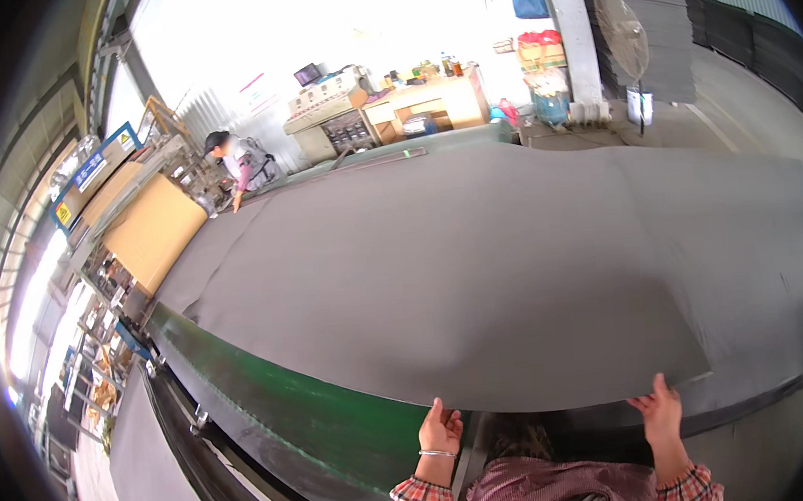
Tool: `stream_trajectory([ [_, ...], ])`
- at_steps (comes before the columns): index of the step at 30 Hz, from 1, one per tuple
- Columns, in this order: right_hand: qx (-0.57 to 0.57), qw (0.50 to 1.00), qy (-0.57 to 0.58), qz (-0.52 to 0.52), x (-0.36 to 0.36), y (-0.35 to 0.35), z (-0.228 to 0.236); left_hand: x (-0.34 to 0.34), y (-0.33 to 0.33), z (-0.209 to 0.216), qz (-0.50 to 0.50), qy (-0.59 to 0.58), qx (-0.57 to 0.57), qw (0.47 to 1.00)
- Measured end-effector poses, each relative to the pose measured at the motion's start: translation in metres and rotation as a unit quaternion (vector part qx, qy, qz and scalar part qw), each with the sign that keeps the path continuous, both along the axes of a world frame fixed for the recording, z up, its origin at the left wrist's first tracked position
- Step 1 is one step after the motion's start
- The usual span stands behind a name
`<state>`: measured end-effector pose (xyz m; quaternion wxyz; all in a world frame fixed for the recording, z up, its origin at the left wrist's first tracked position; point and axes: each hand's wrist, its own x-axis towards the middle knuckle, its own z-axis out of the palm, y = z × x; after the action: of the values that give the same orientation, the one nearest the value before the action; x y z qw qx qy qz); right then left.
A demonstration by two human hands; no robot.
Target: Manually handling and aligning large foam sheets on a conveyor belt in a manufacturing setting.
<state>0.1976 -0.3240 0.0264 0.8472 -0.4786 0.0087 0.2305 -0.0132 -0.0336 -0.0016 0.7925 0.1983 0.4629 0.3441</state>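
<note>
A large dark grey sheet (478, 273) lies across the green conveyor belt (311, 415), and its near edge reaches me. My left hand (440, 431) pinches that edge left of centre, fingers curled under it. Further right, close to the sheet's near right corner, my right hand (659, 407) grips the same edge. Between my hands the edge bows slightly. Under the sheet's right end is a pile of similar grey sheets (756, 263). The fingertips beneath the edge are partly hidden.
At the far left a co-worker (245, 164) reaches to the sheet's far edge beside a machine with a tan roller cover (162, 225). Behind stand a control console (326, 102), a wooden desk (438, 104), a standing fan (624, 35) and a tall stack of grey sheets (652, 33).
</note>
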Motion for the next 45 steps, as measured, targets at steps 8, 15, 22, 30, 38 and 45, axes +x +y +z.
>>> stream_trajectory([
  [8, -0.249, 0.775, -0.546, 0.198, -0.016, 0.068, -0.044, 0.008, -0.036, -0.015, -0.084, 0.002, -0.004, 0.996],
  [15, -0.539, 0.470, -0.642, 0.277, 0.023, 0.018, -0.124, -0.048, 0.042, -0.020, -0.007, -0.011, 0.036, 0.999],
  [22, -0.526, 0.355, -0.697, 0.333, 0.009, 0.008, -0.122, -0.075, 0.016, -0.014, 0.097, 0.110, 0.220, 0.964],
  [30, -0.530, 0.701, -0.474, -0.056, 0.044, 0.015, 0.018, -0.044, -0.021, 0.007, -0.035, 0.059, 0.285, 0.956],
  [38, -0.509, 0.679, -0.529, -0.003, -0.017, 0.017, -0.097, 0.085, -0.145, -0.022, -0.357, 0.011, 0.117, 0.927],
  [45, -0.491, 0.695, -0.509, 0.126, -0.023, 0.020, -0.115, 0.177, -0.121, -0.155, -0.319, 0.240, 0.252, 0.881],
])
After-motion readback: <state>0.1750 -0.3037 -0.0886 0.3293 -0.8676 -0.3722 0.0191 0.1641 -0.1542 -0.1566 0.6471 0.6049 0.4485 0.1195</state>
